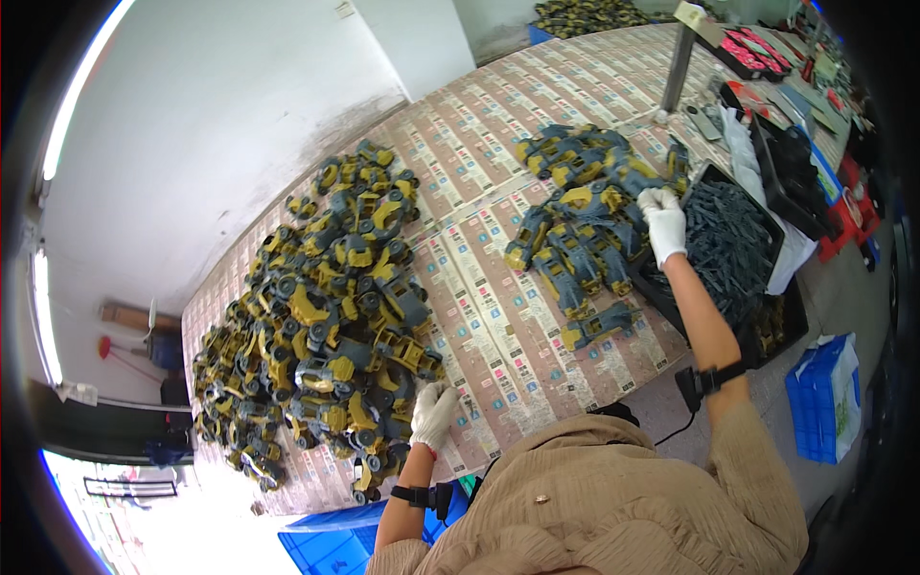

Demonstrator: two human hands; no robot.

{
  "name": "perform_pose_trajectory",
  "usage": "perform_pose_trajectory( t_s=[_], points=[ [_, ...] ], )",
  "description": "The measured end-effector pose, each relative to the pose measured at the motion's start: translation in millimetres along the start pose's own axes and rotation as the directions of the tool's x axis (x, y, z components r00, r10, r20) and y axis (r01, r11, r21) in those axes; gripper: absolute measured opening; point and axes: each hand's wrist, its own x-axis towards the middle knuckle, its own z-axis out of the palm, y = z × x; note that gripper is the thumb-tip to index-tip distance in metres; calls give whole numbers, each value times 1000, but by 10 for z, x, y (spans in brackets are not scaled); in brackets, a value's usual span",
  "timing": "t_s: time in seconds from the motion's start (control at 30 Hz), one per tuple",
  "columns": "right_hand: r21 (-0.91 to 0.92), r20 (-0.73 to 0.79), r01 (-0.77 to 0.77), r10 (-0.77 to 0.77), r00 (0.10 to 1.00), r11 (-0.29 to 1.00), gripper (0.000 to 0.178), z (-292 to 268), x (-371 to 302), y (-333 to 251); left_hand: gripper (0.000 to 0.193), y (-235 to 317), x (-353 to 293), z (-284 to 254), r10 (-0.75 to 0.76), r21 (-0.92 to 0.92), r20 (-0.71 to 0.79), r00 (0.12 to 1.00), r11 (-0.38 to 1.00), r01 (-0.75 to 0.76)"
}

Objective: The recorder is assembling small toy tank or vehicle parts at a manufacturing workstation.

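Observation:
My left hand (434,414), in a white glove, rests at the right edge of a big heap of yellow-and-grey toy vehicles (311,307). Its fingers reach forward, slightly bent and apart, beside a toy vehicle (412,355), with nothing seen in them. Over a smaller group of toy vehicle bodies (575,249), my right hand (663,225) is gloved too. Its fingers are closed at the end of a yellow-and-grey toy vehicle body (632,176); the fingertips are partly hidden. Just right of this hand stands a black tray of long dark grey plastic parts (724,244).
A patterned sheet covers the table (489,345). A metal post (678,72) rises at the far right. Beyond it sits a tray of pink parts (752,50). A blue crate (822,402) stands on the floor at right, another blue crate (331,548) below the table's near-left edge.

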Motion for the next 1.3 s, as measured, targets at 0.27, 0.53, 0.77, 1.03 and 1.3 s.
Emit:
perform_pose_trajectory(
  t_s=[0.27, 0.53, 0.77, 1.03, 1.3],
  points=[
    [-208, 163, -277, 313, 936, 938, 37, 91, 418, 357, 41, -415, 50, -122, 61, 151, -239, 969, 988, -25],
    [-390, 198, 152, -78, 977, 908, 32, -394, -423, 127, 56, -73, 214, -126, 115, 129, -440, 891, 990, -64],
    [-210, 176, -254, 292, 940, 944, 25, -1127, -1289, 412, 66, -71, 754, -126, -143, -169, -318, 937, 981, 92],
    [-250, 97, -341, 374, 922, 906, 21, -1501, -1814, 551, 43, 79, 545, 323, 558, 610, -131, 819, 697, -377],
    [-264, 80, -278, 308, 948, 924, 20, -1378, -1692, 327, 29, 365, 271, 546, 630, 656, 301, 716, 408, -635]
  ],
)
